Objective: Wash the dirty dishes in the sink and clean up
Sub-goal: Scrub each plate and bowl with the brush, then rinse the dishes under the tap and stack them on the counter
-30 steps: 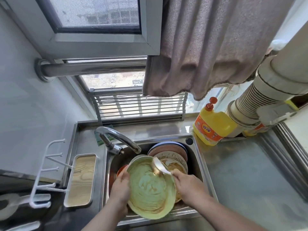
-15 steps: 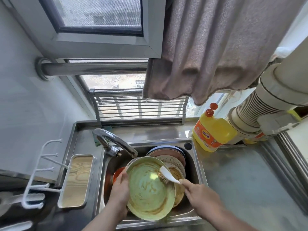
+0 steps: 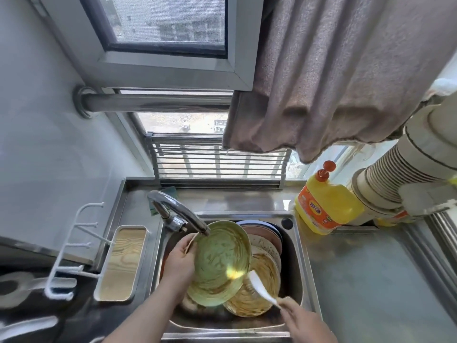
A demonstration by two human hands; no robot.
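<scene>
My left hand [image 3: 179,262] grips the left rim of a green plate [image 3: 220,261] smeared with brown, tilted up under the faucet spout [image 3: 181,215] over the steel sink [image 3: 300,273]. My right hand [image 3: 300,319] holds the white handle of a dish brush [image 3: 259,285], whose head lies at the plate's lower right edge. Behind the green plate, several dirty plates [image 3: 261,273] lean stacked in the basin, the front one streaked with brown sauce. I cannot tell whether water is running.
A yellow detergent bottle [image 3: 326,206] with a red pump stands on the steel counter [image 3: 371,280] right of the sink. Left of the sink are a wood-lined tray [image 3: 121,263] and a white hook rack [image 3: 74,253]. A metal rack [image 3: 220,164] leans at the window; a curtain [image 3: 333,70] hangs above.
The green plate has been raised and tilted up under the faucet spout. The brush has slid from the plate's middle down to its lower right edge as my right hand drew back toward me.
</scene>
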